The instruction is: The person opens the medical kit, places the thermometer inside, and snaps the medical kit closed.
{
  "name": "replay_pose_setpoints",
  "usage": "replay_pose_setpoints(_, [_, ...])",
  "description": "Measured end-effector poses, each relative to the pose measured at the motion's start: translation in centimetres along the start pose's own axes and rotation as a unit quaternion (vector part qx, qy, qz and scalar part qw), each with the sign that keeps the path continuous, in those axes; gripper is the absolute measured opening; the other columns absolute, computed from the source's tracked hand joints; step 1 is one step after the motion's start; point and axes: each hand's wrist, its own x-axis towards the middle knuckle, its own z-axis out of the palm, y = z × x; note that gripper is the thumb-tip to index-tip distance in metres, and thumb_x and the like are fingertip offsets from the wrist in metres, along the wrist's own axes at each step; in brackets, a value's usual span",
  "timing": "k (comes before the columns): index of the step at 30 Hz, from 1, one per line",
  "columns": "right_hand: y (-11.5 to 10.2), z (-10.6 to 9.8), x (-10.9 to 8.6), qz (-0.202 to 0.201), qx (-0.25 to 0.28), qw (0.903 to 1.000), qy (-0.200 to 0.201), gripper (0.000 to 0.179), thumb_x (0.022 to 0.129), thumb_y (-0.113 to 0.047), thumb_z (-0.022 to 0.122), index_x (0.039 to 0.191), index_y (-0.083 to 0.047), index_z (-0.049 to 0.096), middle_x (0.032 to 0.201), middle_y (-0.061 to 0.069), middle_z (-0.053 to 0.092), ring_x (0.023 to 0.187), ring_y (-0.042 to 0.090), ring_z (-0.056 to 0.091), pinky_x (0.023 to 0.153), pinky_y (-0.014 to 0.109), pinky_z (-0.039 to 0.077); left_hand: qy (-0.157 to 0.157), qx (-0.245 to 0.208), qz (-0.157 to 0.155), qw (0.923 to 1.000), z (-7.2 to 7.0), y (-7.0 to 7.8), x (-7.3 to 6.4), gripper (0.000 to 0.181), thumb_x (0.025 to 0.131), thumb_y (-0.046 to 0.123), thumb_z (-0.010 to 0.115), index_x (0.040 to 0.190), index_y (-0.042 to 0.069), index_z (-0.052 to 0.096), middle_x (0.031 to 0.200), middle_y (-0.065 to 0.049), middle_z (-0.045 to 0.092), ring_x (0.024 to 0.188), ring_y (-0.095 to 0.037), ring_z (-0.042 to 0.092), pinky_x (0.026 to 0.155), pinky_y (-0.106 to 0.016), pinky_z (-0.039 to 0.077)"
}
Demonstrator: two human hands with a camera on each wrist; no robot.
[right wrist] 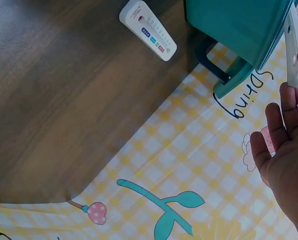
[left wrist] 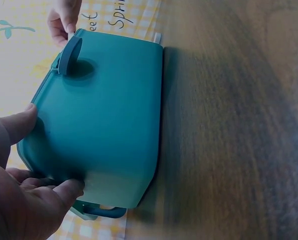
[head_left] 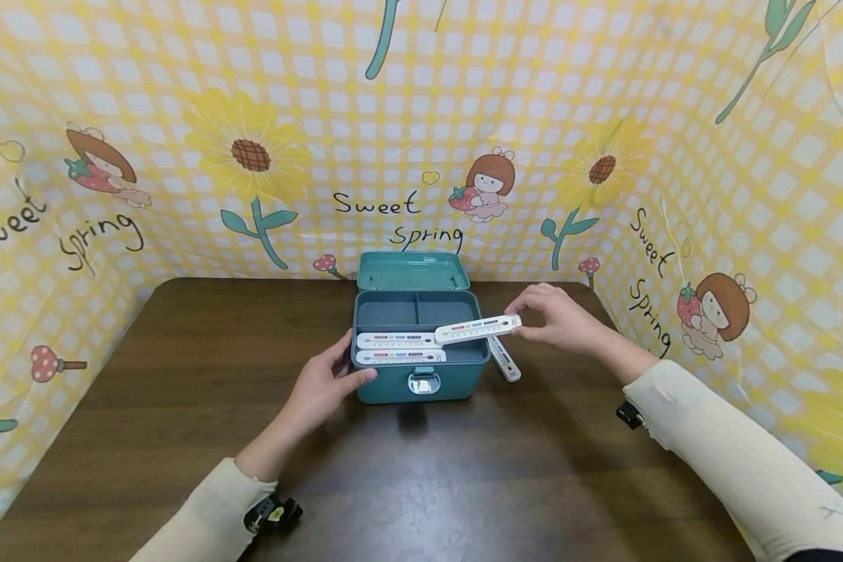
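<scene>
A teal storage box stands on the table with its lid open behind it. My left hand holds the box's left front corner, thumb at the front rim and fingers along the side. Between the thumb and fingers of my right hand is the right end of a white thermometer, tilted over the box's right half. Two more thermometers lie inside at the front left, a rear one and a front one. Another thermometer rests on the table at the box's right side.
The dark wooden table extends around the box. A divider splits the rear of its grey inside into two compartments. At the front hangs a metal latch. Yellow checked cloth stands behind the table and at its sides.
</scene>
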Motion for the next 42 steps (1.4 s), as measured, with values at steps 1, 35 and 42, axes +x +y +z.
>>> replay_pose_setpoints(1, [-0.1,-0.1,0.2,0.002,0.0,1.0,-0.005,0.024,0.087,-0.017,0.083,0.11,-0.013,0.075,0.108,-0.001,0.071,0.106,0.028,0.059,0.095,0.048,0.043,0.0,0.0,0.001,1.0,0.0,0.0,0.0,0.098,0.087,0.052,0.078,0.163,0.02,0.027,0.166,-0.008,0.034,0.144,-0.026,0.046,0.107,-0.039,0.047])
replay_pose_setpoints(35, [-3.7,0.4,4.9,0.015,-0.064,0.9935,-0.093,0.023,0.086,-0.027,0.084,0.106,-0.018,0.078,0.108,-0.003,0.072,0.109,0.021,0.061,0.103,0.05,0.042,-0.001,0.004,0.008,1.0,-0.3,0.0,-0.3,0.095,0.089,0.049,0.078,0.163,0.02,0.027,0.166,-0.008,0.033,0.146,-0.027,0.044,0.108,-0.039,0.046])
replay_pose_setpoints(42, [-4.2,1.3,5.2,0.021,-0.066,0.9932,-0.093,0.024,0.087,-0.031,0.083,0.107,-0.018,0.078,0.109,-0.003,0.073,0.111,0.025,0.063,0.103,0.052,0.041,-0.004,-0.004,0.011,0.9999,-0.3,-0.1,-0.3,0.095,0.089,0.048,0.078,0.164,0.019,0.026,0.167,-0.008,0.032,0.147,-0.026,0.043,0.108,-0.038,0.046])
